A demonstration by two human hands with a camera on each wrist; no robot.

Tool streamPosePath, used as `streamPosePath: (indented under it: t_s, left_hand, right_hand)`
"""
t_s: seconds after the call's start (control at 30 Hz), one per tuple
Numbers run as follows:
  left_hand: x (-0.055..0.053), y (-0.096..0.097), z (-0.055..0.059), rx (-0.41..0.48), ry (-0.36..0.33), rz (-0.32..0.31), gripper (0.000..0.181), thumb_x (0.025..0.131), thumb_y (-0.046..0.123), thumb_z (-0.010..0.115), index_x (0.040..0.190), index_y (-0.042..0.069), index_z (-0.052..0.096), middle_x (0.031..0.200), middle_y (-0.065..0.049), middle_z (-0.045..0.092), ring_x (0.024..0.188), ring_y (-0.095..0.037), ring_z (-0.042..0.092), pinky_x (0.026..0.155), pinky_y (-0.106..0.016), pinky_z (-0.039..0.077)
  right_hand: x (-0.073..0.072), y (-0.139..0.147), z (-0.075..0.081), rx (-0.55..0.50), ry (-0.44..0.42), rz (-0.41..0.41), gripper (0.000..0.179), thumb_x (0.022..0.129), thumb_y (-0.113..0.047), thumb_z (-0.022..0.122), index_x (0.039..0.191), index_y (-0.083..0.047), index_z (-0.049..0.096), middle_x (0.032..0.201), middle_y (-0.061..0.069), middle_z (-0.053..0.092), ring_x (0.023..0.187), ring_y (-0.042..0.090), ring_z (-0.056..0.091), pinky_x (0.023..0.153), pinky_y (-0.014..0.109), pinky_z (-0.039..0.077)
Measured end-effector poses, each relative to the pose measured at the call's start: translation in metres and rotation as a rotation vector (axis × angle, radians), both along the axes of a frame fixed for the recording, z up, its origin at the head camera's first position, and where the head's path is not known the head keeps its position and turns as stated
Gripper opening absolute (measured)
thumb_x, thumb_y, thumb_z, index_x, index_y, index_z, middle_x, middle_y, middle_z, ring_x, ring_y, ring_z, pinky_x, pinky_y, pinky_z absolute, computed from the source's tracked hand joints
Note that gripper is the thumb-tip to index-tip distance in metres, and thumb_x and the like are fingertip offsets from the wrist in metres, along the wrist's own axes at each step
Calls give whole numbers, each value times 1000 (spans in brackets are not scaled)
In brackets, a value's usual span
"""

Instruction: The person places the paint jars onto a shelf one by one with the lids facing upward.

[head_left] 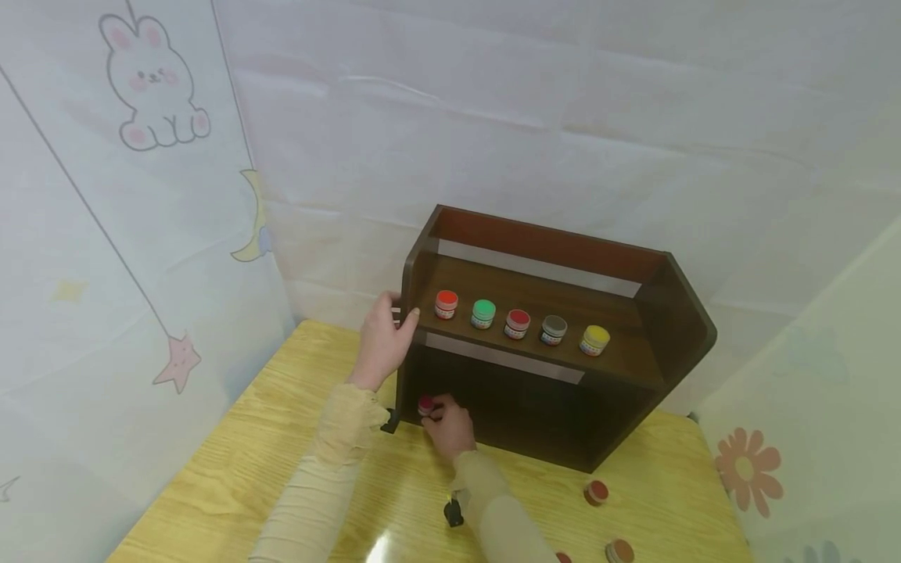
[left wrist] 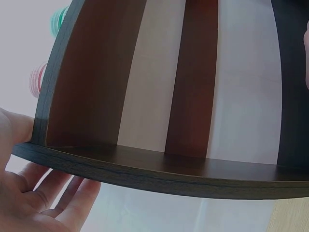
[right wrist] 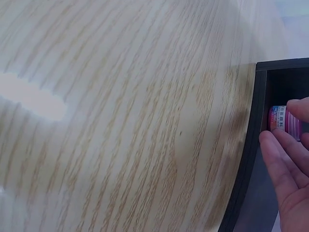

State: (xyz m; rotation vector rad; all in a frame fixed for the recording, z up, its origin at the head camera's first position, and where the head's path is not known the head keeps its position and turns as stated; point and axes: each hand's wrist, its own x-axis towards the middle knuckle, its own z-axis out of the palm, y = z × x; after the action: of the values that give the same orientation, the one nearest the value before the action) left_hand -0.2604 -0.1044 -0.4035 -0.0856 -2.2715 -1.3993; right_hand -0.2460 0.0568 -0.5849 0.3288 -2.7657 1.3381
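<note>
A dark brown two-tier shelf stands on the table. My left hand grips its left side panel, with the thumb at the front edge and the fingers on the outer face. In the lower compartment's left front corner, a small magenta paint jar stands close to the side panel. My right hand holds this jar between thumb and fingers. The right wrist view shows the jar's printed label, with fingertips around it.
On the upper board stand several paint jars in a row: orange-red, green, red, grey and yellow. Further jars, dark red and brown, are on the wooden table at the front right.
</note>
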Motion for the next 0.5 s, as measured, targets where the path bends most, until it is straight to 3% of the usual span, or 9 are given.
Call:
streamPosePath:
  t_s: [0.2, 0.37, 0.5]
  left_hand:
    - [1, 1, 0, 10, 4, -5, 32, 101, 21, 64, 124, 0, 56, 115, -14, 63, 102, -30, 64, 86, -44, 56]
    - [1, 1, 0, 15, -7, -6, 33, 101, 22, 63, 125, 0, 55, 116, -14, 63, 103, -30, 64, 87, -44, 56]
    - [1, 1, 1, 7, -4, -4, 32, 101, 22, 62, 125, 0, 55, 117, -14, 62, 103, -30, 64, 87, -43, 55]
  right_hand:
    - [2, 0, 0, -15, -6, 16, 36, 88, -10, 78, 120, -3, 64, 89, 5, 74, 78, 20, 71, 73, 43, 58]
    - [-1, 4, -3, -59, -8, 23, 37, 87, -11, 79, 120, -2, 64, 90, 5, 73, 73, 16, 70, 67, 38, 58]
    - [-2, 7, -2, -71, 9, 12, 27, 89, -18, 78, 111, -5, 68, 86, 0, 70, 69, 12, 67, 63, 33, 57]
